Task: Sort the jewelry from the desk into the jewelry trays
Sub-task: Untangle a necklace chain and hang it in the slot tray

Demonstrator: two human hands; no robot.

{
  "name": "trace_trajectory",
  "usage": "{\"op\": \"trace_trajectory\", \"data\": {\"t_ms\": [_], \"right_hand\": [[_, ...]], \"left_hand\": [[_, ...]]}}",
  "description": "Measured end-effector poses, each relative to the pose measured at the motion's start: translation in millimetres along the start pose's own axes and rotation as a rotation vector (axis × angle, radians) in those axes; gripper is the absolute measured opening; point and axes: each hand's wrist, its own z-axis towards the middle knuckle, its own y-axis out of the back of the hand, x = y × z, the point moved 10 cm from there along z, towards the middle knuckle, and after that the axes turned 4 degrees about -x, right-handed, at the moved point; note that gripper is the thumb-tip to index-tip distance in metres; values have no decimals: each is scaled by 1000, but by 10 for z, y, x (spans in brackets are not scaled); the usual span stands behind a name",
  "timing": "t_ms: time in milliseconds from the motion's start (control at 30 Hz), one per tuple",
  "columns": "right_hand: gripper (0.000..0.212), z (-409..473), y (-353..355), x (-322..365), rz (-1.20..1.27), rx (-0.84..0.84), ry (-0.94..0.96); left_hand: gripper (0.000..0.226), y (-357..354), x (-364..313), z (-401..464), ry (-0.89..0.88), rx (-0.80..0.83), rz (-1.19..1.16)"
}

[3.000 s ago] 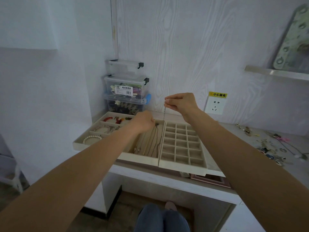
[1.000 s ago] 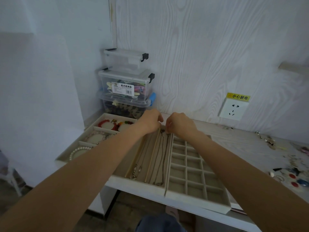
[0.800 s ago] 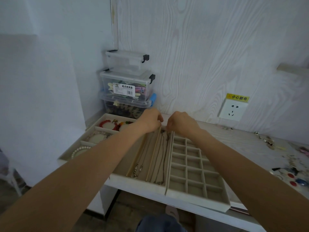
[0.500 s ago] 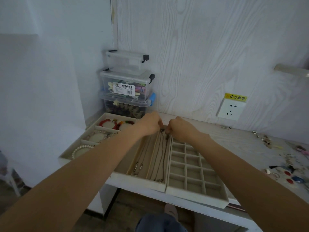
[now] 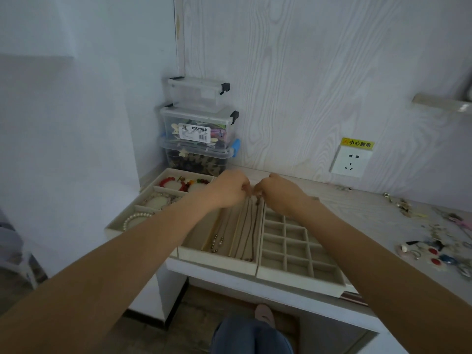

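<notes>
The white surface (image 5: 362,208) carries three beige jewelry trays side by side at its left end: a bracelet tray (image 5: 120,227), a long-channel necklace tray (image 5: 219,260) and a grid tray (image 5: 293,281) of small square cells. Stacked clear storage boxes (image 5: 198,129) stand behind them against the wall. Loose jewelry (image 5: 434,247) lies scattered at the right. Over the far end of the necklace tray, the left hand (image 5: 228,190) and right hand (image 5: 278,194) meet, fingers curled, each grip pinched on the top of a thin chain necklace (image 5: 251,226) lying along the rightmost channel.
</notes>
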Motion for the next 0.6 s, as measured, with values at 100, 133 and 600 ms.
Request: {"op": "trace_trajectory", "data": {"t_ms": [100, 133, 600], "right_hand": [[38, -197, -2, 85, 76, 7, 10], [36, -344, 25, 162, 93, 17, 25], [37, -987, -189, 547, 147, 85, 146]], "left_hand": [[26, 43, -28, -183, -6, -14, -2], [26, 69, -75, -311, -11, -20, 5], [48, -310, -193, -1025, -78, 107, 211]]}}
